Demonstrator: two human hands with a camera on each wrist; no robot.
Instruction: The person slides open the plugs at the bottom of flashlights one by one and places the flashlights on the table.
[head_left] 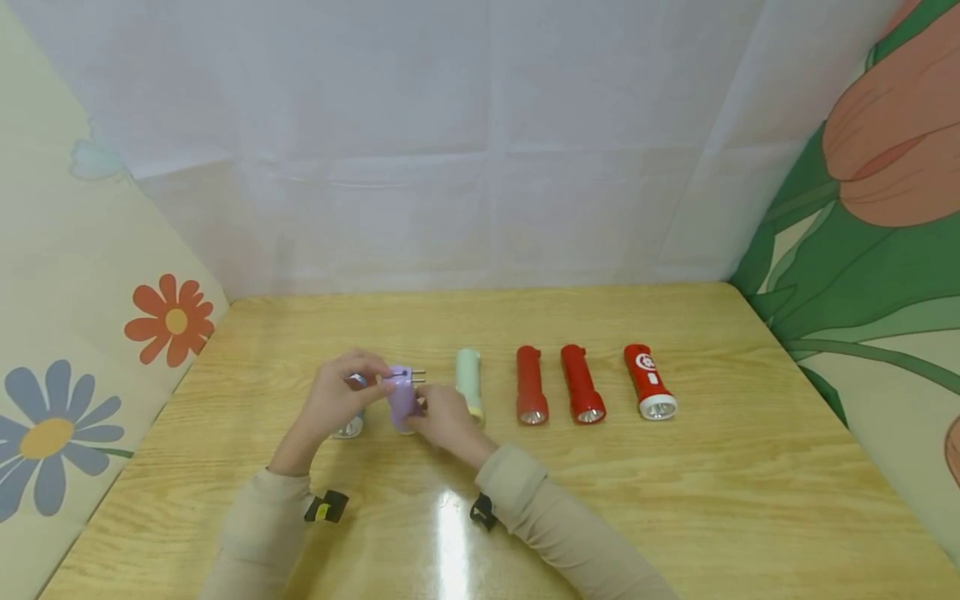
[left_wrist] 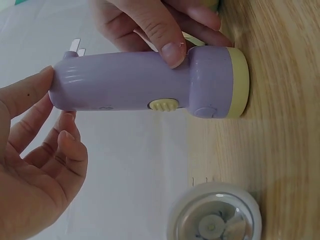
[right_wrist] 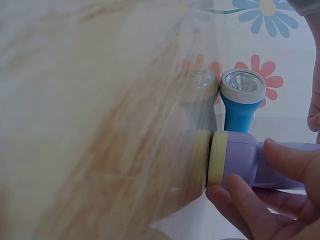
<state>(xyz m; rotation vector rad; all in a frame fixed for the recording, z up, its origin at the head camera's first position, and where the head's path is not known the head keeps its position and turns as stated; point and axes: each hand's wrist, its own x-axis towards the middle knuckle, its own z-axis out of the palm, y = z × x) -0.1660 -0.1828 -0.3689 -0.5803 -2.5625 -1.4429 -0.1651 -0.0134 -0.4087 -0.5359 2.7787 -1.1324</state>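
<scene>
The purple flashlight [head_left: 402,404] is standing left of centre in the head view, the left hand [head_left: 333,406] pinching its top end, where metal prongs [head_left: 418,376] are pointing right, and the right hand [head_left: 450,419] gripping it lower down. Light fingertips above, clear of the prongs, with the lower grip doing the steadying, would probably serve best. The green flashlight [head_left: 468,375] is hiding partly behind the right hand, the blue flashlight [head_left: 350,429] mostly behind the left. In the left wrist view, the purple body is stretching across the upper middle; the right thumb [left_wrist: 172,52] is pressing its neck, the left fingertips are closing narrowly on the tail, and staying off the cream switch [left_wrist: 164,105] seems wise. Some fingers are disappearing behind the body, and a round lens [left_wrist: 212,225] is being cut off at the bottom edge. In the right wrist view, the yellow rim [right_wrist: 217,159], right of centre, is apparently meeting the table [right_wrist: 100,90], so holding it square there looks safest; its lens is facing out of sight, and the tail is running off the right edge.
</scene>
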